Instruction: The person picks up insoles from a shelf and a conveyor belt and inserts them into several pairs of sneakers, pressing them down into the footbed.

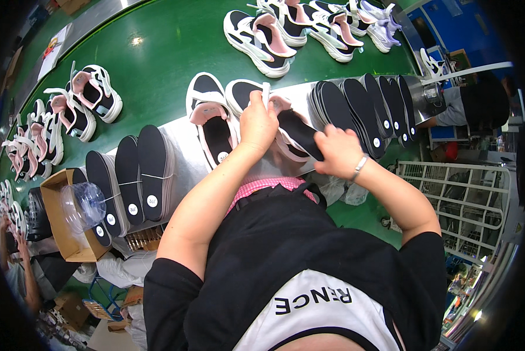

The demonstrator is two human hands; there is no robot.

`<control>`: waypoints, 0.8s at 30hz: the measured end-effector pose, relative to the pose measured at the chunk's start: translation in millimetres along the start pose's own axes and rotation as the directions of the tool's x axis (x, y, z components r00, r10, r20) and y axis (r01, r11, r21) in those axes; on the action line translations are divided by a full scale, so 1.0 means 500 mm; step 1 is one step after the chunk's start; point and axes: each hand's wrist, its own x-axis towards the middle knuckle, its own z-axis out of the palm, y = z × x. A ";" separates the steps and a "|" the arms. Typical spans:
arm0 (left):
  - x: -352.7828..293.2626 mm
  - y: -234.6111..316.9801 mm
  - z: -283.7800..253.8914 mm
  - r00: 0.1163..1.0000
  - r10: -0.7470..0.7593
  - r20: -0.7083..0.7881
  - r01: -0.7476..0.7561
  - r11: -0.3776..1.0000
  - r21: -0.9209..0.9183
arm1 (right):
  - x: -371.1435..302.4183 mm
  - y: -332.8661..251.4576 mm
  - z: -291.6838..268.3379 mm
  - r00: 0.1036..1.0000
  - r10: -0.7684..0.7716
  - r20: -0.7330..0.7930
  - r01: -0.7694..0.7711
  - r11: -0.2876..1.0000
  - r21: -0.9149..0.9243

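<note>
My left hand (259, 123) is closed on the raised white tongue (266, 95) of a black, white and pink sneaker (239, 96). My right hand (338, 153) grips the heel end of a black insole (298, 132), whose front part lies inside that sneaker's opening. The hand hides the insole's end. Left of it, and close by, stands the matching sneaker (205, 88), with a black insole (217, 137) inside showing a round white label at the heel. Both shoes rest on a metal ledge (182, 136).
Insole stacks lie on the ledge, right (359, 108) and left (156, 161). Beyond, a green conveyor belt (157, 52) carries several sneakers (261, 44). A cardboard box (69, 243) holds clear plastic. A white wire trolley (458, 196) stands right. Other people work at far left and right.
</note>
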 end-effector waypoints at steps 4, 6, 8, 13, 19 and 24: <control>0.001 0.003 0.004 1.000 0.006 0.000 -0.006 1.000 -0.018 | -0.010 0.011 -0.007 0.995 -0.079 -0.069 0.076 0.996 -0.040; 0.002 -0.002 0.007 0.999 0.029 -0.026 -0.029 0.999 -0.022 | 0.017 -0.009 0.005 0.989 -0.123 -0.077 0.114 0.987 -0.112; -0.001 -0.001 0.010 0.999 0.039 -0.004 -0.039 0.999 -0.025 | 0.059 -0.018 0.044 0.966 -0.192 -0.170 0.185 0.981 -0.057; -0.001 -0.006 0.007 0.998 0.054 -0.015 -0.054 0.997 -0.059 | 0.117 -0.025 0.085 0.970 -0.207 -0.130 0.199 0.978 -0.070; -0.001 -0.004 0.013 0.999 0.048 0.011 -0.046 0.994 -0.101 | 0.161 -0.019 0.086 0.990 -0.144 0.014 0.143 0.988 0.063; 0.009 -0.015 0.022 0.997 0.077 -0.020 -0.078 0.991 -0.107 | 0.201 -0.009 0.096 0.912 -0.113 0.395 0.137 0.990 -0.034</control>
